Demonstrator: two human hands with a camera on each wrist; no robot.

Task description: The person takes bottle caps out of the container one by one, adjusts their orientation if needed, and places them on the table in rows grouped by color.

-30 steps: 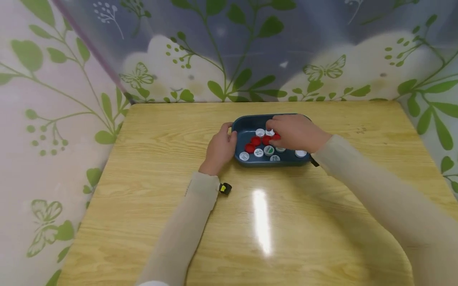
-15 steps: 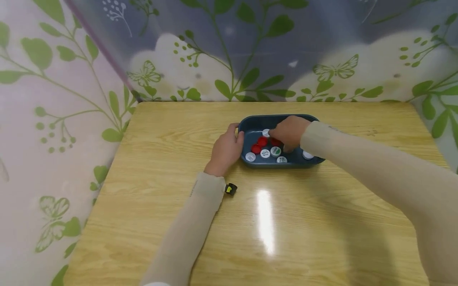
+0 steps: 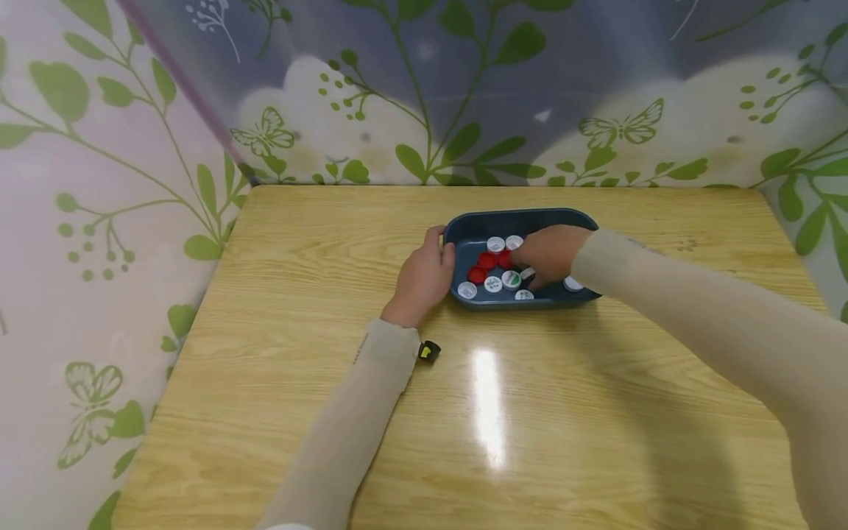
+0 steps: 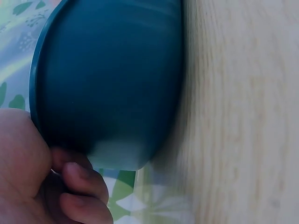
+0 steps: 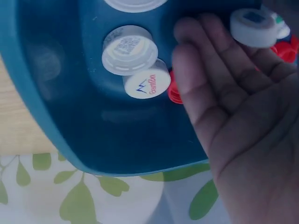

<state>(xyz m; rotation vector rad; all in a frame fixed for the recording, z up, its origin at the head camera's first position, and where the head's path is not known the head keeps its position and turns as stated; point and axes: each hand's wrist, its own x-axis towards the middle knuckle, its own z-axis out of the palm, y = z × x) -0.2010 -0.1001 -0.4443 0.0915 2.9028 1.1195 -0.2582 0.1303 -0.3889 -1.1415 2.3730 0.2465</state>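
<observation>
Near the back of the table stands a dark blue tray [image 3: 493, 305] with white and red bottle caps in it. My left hand [image 3: 424, 283] grips its left end; in the left wrist view curled fingers [image 4: 81, 179] lie close against the tray's wall [image 4: 112, 70]. Inside the tray, my right hand [image 3: 555, 254] reaches down from the right. It pinches a white bottle cap [image 5: 252, 30], which shows tilted on edge by the thumb in the head view. Red caps [image 3: 477, 274] lie beside the fingertips, along with a white cap with green print [image 3: 511, 280].
Two white caps [image 5: 130, 49] lie overlapping at the tray's right end, near a red cap [image 5: 174, 88]. The wooden table [image 3: 298, 243] meets a leaf-patterned wall [image 3: 371, 96] just behind the tray. A black wrist device [image 3: 429, 352] sits at the left cuff.
My right hand has gone lower into the tray and shifted slightly right from half a second ago. A tilted white cap now shows at its thumb. The left hand keeps its grip.
</observation>
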